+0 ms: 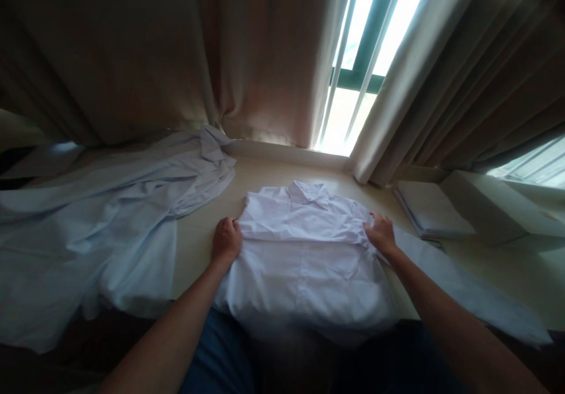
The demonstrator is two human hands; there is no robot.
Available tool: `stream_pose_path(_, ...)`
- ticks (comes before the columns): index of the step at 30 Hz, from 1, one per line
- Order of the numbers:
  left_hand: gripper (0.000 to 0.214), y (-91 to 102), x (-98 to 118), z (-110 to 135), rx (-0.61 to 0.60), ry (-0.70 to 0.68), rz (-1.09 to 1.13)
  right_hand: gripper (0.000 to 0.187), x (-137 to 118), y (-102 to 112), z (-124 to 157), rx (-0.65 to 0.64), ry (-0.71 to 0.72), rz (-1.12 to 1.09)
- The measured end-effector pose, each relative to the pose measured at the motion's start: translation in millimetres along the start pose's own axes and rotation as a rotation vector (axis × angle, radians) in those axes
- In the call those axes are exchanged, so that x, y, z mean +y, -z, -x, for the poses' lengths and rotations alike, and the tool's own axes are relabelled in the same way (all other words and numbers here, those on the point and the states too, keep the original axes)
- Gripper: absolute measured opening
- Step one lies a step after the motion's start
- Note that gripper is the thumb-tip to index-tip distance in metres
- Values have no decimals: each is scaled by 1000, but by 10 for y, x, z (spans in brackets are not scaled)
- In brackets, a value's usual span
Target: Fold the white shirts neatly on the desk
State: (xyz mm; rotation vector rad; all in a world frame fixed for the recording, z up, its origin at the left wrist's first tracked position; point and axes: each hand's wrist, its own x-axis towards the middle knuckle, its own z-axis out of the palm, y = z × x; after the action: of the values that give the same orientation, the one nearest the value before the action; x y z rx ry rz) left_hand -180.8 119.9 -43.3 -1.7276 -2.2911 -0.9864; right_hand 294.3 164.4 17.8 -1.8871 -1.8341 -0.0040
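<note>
The shirt (304, 267) lies on the table (194, 238), right of other clothing (119, 217).

Your dim room takes its daylight from the parted window (366, 59).
In the window you have a green frame (378, 14) and slim pale bars (369, 75), with the view outside washed out by glare. To the window's left, a heavy brownish curtain (269, 53) spans your background, glowing faintly near the glass and darkening away from it. To the window's right, you see a second curtain (441, 70) in deep folds, and farther right of the window, another bright opening (534, 162) below its hem. Beneath the window, your cream surface (265, 167) stretches to both sides, a low pale ledge (282, 150) along its back.
</note>
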Motion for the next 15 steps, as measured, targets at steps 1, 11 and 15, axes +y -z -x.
stream_pose_path(1,26,15,13,7,3,6,13,41,-132,-8,2,6,80,25)
stream_pose_path(11,14,135,69,58,56,-3,-62,34,-2626,-792,-147,-352,523,-170)
stream_pose_path(15,14,151,44,76,64,-39,-37,40,-3338,-1176,-488,-515,360,-143)
